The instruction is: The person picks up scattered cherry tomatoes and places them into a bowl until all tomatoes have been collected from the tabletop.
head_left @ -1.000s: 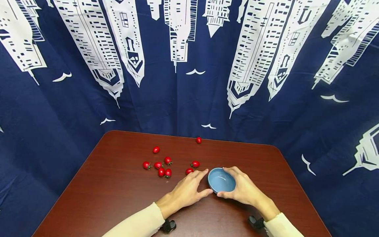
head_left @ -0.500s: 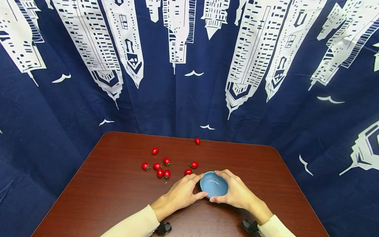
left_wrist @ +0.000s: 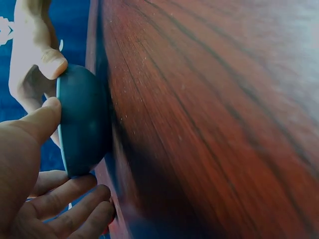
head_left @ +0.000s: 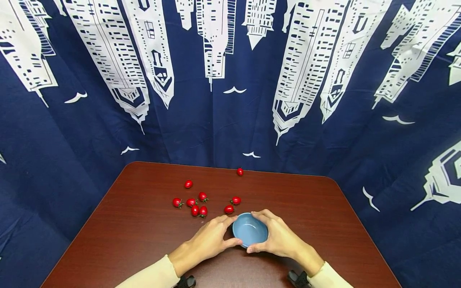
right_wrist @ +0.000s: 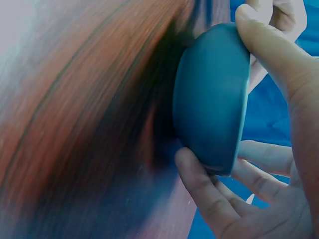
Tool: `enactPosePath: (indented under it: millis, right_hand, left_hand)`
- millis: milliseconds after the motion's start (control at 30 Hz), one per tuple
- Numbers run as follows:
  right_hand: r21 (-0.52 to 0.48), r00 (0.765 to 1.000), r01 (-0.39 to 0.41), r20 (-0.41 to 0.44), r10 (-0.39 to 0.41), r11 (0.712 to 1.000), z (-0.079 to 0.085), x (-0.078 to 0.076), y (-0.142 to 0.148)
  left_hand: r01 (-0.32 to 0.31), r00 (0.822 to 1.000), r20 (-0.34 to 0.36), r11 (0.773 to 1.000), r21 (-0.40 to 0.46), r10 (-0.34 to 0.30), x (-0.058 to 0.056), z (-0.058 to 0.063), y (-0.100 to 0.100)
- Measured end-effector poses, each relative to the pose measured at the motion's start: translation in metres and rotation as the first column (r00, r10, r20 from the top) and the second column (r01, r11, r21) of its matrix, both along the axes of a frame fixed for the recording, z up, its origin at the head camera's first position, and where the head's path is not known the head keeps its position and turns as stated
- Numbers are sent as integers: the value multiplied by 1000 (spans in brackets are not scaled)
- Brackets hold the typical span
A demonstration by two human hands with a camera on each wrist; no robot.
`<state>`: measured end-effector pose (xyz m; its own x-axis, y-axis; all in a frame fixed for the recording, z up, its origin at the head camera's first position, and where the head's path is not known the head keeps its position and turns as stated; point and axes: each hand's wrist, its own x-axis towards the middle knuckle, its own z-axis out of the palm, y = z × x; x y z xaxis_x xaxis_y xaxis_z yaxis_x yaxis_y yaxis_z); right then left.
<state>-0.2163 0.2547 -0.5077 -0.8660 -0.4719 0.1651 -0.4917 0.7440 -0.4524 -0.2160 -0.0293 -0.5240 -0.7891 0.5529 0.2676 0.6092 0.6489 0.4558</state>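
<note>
A small blue bowl (head_left: 250, 230) is held between both hands near the front middle of the table. My left hand (head_left: 209, 238) grips its left side, with the thumb (left_wrist: 50, 112) on the rim and the fingertips at the opposite part of the wall. From the right, my right hand (head_left: 279, 238) holds the bowl with thumb and fingers spread around its side. The bowl's inside shows nothing in it. In the wrist views its underside sits at or just above the tabletop; I cannot tell which.
Several red cherry tomatoes (head_left: 195, 210) lie in a loose group left of the bowl. Two more, including one tomato (head_left: 229, 209), lie just beyond it, and a single tomato (head_left: 240, 171) sits at the table's (head_left: 288, 192) far edge. A blue patterned curtain (head_left: 194, 132) hangs behind.
Both hands and the bowl have moved left and slightly toward the person. My left hand has closed the small gap to the bowl's left side. The tomatoes stay where they were.
</note>
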Motion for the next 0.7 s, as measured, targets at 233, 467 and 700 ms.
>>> enactPosePath:
  millis: [233, 467, 700]
  right_hand:
    - [-46, 993, -84, 76, 87, 995, 3, 1, -3]
    - [-162, 966, -128, 203, 160, 978, 3, 1, -2]
    - [-198, 959, -150, 207, 191, 969, 3, 1, -4]
  left_hand:
    - [4, 998, 55, 1000, -7, -4, 4, 3, -15]
    - [14, 999, 38, 1000, 0, -14, 9, 3, -24]
    - [29, 999, 24, 999, 22, -29, 12, 5, -29]
